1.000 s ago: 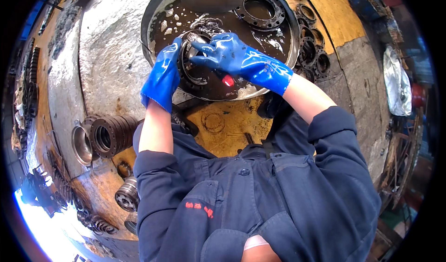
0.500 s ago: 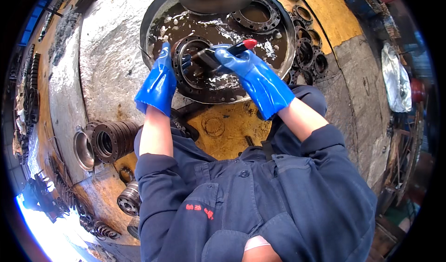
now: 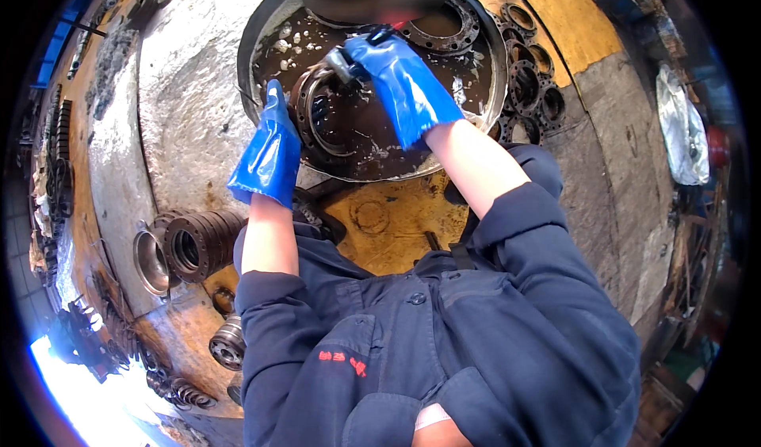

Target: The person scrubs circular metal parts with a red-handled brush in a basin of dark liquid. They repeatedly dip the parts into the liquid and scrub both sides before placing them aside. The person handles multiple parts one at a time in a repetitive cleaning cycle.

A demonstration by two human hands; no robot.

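A dark metal flanged ring [image 3: 300, 106] is held tilted up on edge in a round basin [image 3: 246, 51] of murky brown liquid. My left hand [image 3: 269, 150], in a blue rubber glove, grips the ring's left side; the fingers behind the rim are partly hidden. In my right hand [image 3: 396, 82], also gloved in blue, is a brush with a black-and-red handle. The brush's greyish head [image 3: 339, 65] is at the ring's upper right edge, blurred by motion. Another flanged ring [image 3: 468, 39] lies at the basin's far right, partly in the liquid.
Several dark rings [image 3: 525, 86] lie outside the basin on the right. A row of stacked rings [image 3: 194, 245] stands at the left, beside a shiny metal cup-shaped part [image 3: 149, 261]. Nearer me sits a short cylindrical part [image 3: 227, 344]. Crumpled clear plastic [image 3: 682, 130] lies far right.
My right hand has moved up and away from me with the brush, whose head now meets the ring's upper edge. The ring is tilted more steeply; my left hand has barely moved.
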